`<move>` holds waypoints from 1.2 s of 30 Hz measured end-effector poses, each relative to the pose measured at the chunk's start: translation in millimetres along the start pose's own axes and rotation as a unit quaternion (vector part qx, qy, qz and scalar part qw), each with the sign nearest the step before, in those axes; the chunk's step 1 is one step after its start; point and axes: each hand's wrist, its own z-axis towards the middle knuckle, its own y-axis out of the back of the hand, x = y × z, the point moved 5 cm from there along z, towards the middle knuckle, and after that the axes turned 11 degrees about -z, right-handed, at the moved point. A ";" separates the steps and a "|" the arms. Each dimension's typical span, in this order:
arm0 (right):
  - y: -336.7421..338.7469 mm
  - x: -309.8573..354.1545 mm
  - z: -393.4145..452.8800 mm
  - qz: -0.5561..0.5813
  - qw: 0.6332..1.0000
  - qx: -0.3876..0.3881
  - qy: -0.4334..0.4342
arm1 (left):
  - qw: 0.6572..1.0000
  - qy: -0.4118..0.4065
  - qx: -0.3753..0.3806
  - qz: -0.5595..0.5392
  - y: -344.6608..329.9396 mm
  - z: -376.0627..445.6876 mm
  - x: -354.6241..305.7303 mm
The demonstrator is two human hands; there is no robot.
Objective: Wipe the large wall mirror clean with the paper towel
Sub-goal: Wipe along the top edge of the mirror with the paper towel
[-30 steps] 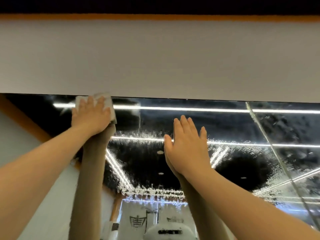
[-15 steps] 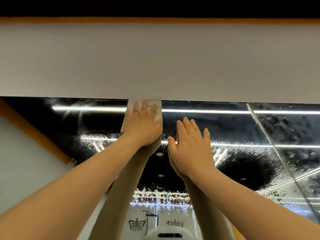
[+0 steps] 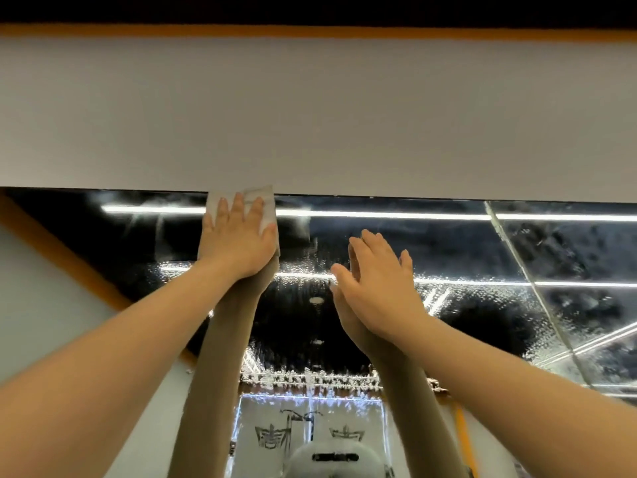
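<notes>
The large wall mirror [image 3: 465, 257] fills the lower half of the view, wet with droplets and streaks across much of its glass. My left hand [image 3: 238, 241] presses a folded white paper towel [image 3: 263, 201] flat against the mirror at its top edge, fingers straight. A little to the right and lower, my right hand [image 3: 377, 288] lies flat on the wet glass with fingers straight, holding nothing. Both arms reach upward, and their reflections show below the hands.
A plain white wall [image 3: 317, 115] runs above the mirror, topped by an orange strip [image 3: 310, 31]. A seam between mirror panels [image 3: 531, 291] slants down at the right. Ceiling light strips and a white wall with orange trim [image 3: 69, 257] are reflected at the left.
My left hand slid the paper towel rightward along the mirror's top edge, from the far left toward the centre, then eased back slightly. My right hand stayed flat on the glass.
</notes>
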 end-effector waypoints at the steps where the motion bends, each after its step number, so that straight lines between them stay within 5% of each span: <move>1: 5.8 -5.3 -3.7 0.022 1.000 -0.007 0.018 | 1.000 0.000 0.000 0.002 0.3 -0.2 0.5; 5: 26.9 -55.8 -29.1 -0.096 0.991 -0.079 0.056 | 1.000 0.006 -0.002 0.011 -1.1 -3.4 -2.2; 9: 35.5 -118.0 -44.7 -0.164 0.984 -0.053 -0.043 | 0.999 0.022 -0.018 0.016 -4.2 -6.0 -12.9; 27: 27.1 -135.0 -49.4 -0.119 0.989 -0.038 -0.079 | 0.997 -0.071 0.000 -0.012 -57.8 -21.1 -178.7; 36: 26.6 -136.3 -48.9 -0.115 0.990 -0.035 -0.076 | 0.994 -0.108 0.009 0.007 -46.0 -8.4 -149.7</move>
